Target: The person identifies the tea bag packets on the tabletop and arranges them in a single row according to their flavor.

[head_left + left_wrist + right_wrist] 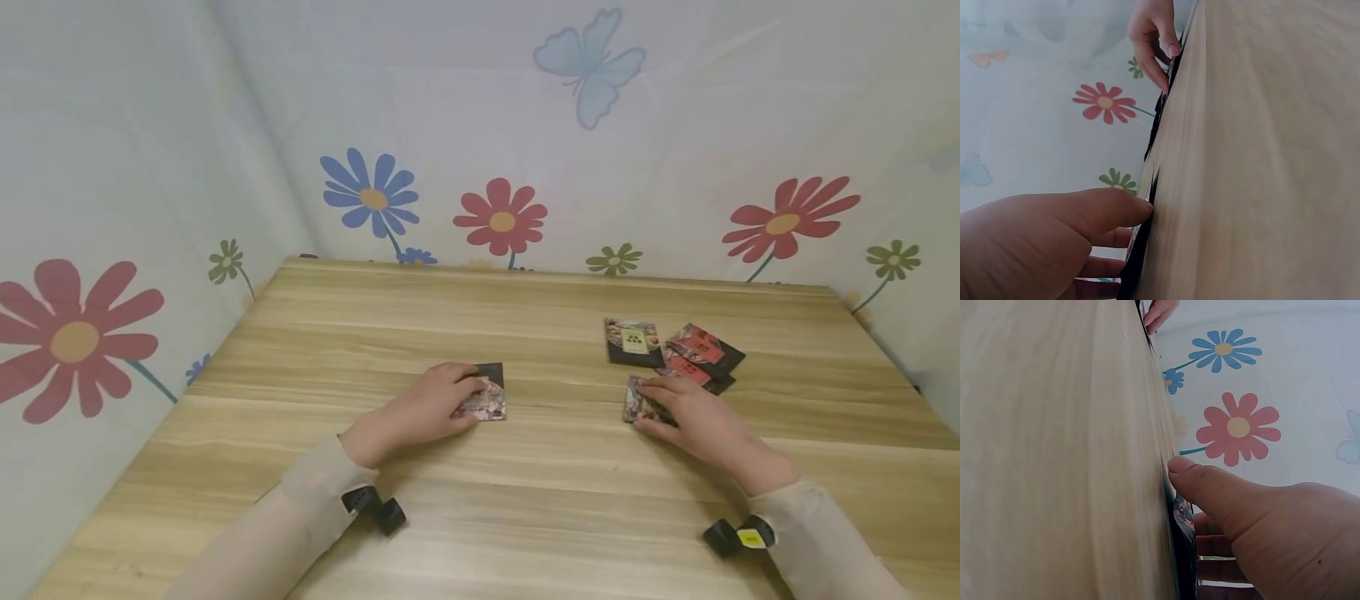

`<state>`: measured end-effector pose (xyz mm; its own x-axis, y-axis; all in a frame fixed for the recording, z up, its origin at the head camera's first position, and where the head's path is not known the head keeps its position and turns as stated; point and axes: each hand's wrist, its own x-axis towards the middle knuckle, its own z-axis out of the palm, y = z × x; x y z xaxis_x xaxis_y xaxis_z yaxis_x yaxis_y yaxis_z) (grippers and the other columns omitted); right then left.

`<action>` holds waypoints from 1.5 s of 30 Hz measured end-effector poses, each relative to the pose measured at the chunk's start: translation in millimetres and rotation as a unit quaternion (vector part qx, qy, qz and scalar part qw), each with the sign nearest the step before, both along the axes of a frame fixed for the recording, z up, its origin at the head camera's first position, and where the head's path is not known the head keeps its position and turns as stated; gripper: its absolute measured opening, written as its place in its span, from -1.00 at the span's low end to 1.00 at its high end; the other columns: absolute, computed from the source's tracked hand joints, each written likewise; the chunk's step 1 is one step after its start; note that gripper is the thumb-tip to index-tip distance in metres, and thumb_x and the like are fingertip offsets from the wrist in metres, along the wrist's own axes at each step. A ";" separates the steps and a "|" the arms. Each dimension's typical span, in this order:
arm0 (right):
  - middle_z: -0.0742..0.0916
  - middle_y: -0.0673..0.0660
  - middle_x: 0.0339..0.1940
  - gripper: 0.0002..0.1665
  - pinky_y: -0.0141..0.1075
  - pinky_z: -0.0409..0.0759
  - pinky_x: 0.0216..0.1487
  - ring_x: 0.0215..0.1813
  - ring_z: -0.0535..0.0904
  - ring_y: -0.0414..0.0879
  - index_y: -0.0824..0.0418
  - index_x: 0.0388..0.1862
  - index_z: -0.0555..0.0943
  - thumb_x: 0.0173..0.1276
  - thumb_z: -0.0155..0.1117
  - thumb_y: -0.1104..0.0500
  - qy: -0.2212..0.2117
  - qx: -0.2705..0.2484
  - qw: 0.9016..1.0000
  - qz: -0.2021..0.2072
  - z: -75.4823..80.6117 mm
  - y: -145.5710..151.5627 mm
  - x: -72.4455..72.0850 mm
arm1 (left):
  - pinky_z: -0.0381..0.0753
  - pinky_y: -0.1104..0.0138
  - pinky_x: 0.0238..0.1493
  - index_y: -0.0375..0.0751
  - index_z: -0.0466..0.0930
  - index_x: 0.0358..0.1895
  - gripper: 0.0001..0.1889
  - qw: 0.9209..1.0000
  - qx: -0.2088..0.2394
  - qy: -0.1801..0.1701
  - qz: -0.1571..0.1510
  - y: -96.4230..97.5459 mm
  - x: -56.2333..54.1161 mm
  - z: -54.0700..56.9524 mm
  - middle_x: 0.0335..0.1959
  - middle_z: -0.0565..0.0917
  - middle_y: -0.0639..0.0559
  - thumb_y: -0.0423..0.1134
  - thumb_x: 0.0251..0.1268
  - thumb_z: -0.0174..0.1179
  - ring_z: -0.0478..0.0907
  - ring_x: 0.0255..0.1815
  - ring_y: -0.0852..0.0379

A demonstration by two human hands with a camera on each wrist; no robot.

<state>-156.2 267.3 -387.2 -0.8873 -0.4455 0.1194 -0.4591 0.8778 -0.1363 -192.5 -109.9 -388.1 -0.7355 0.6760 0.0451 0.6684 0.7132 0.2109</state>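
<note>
My left hand [427, 407] holds a small flat packet [491, 400] with a dark end and a printed food picture, low on the table left of centre. The thumb [1132, 209] lies at the packet's near edge, and the other fingers reach over its top. To the right, my right hand [701, 421] grips a similar dark printed packet [633, 400], its thumb at the near edge. That packet [1185, 519] bulges upward beside the thumb in the right wrist view. Both hands cover much of their packets.
Behind my right hand lie a black packet [633, 342] with a yellowish label and two overlapping red-and-black packets [705, 350]. The wood-grain table [555, 500] ends at a pale curtain [450, 100] printed with flowers. A small camera [378, 510] sits on each wrist.
</note>
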 end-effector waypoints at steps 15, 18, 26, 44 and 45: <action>0.61 0.33 0.18 -0.36 0.20 0.45 0.25 0.29 0.44 0.33 0.30 0.20 0.56 0.28 0.30 -0.09 -0.012 -0.003 1.000 -0.004 0.1 -0.1 -1.2 | 0.23 -0.01 0.48 -0.24 0.50 0.21 -0.51 1.000 0.002 -0.008 -0.009 -11.6 4.0 4.2 0.33 0.42 -0.30 -0.09 0.26 0.23 0.33 0.38 -0.21; 0.61 0.32 0.19 -0.36 0.19 0.45 0.25 0.29 0.44 0.33 0.28 0.20 0.56 0.29 0.30 -0.10 -0.010 -0.002 1.000 -0.005 0.5 -0.7 -1.9 | 0.25 -0.02 0.46 -0.26 0.51 0.20 -0.51 1.000 0.002 -0.003 -0.015 -14.6 3.7 5.6 0.31 0.43 -0.31 -0.10 0.25 0.23 0.35 0.36 -0.22; 0.62 0.32 0.18 -0.37 0.18 0.47 0.25 0.29 0.45 0.31 0.29 0.21 0.56 0.28 0.32 -0.08 -0.004 0.000 1.000 -0.002 -0.3 -1.1 -2.2 | 0.29 -0.02 0.44 -0.25 0.55 0.15 -0.57 1.000 -0.012 -0.003 -0.025 -23.5 3.0 8.5 0.29 0.47 -0.28 -0.13 0.26 0.22 0.38 0.35 -0.20; 0.62 0.34 0.16 -0.36 0.18 0.49 0.22 0.25 0.47 0.33 0.30 0.19 0.56 0.26 0.34 -0.07 0.007 -0.004 1.000 0.002 -2.6 -0.7 -1.7 | 0.14 -0.01 0.52 -0.27 0.28 0.41 -0.20 1.000 -0.006 0.000 0.007 -7.7 7.7 -3.4 0.45 0.26 -0.27 0.23 0.26 0.13 0.19 0.48 -0.20; 0.62 0.34 0.17 -0.36 0.18 0.48 0.22 0.26 0.47 0.33 0.29 0.20 0.56 0.27 0.33 -0.08 0.004 -0.004 1.000 0.001 -2.2 -0.9 -1.6 | 0.13 -0.01 0.53 -0.28 0.27 0.41 -0.19 1.000 -0.008 -0.003 0.008 -7.1 7.9 -4.6 0.47 0.24 -0.26 0.23 0.27 0.12 0.17 0.49 -0.20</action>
